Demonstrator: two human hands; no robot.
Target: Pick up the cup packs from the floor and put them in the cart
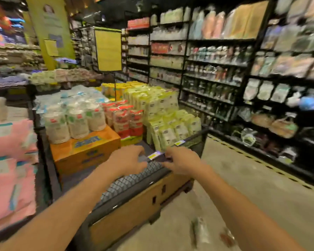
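Left hand (129, 160), right hand (181, 163) at the cart (130, 180) rim. Fingers loosely curled, apparently empty. Green cup pack (199, 230) and red cup pack (227, 238) lie on the floor (243, 178) below the fingers, not yet fetched.

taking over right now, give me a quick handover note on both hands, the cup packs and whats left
Left hand: over the front rim of the cart, fingers loosely curled, nothing seen in it.
Right hand: at the same rim, fingers stretched out, also empty as far as the blurred frame shows.
In the cart: white cup packs and red packs stand upright by an orange box.
On the floor, right of the cart: a clear greenish pack and a reddish pack.
Left to do: pick up both and put them in the cart.
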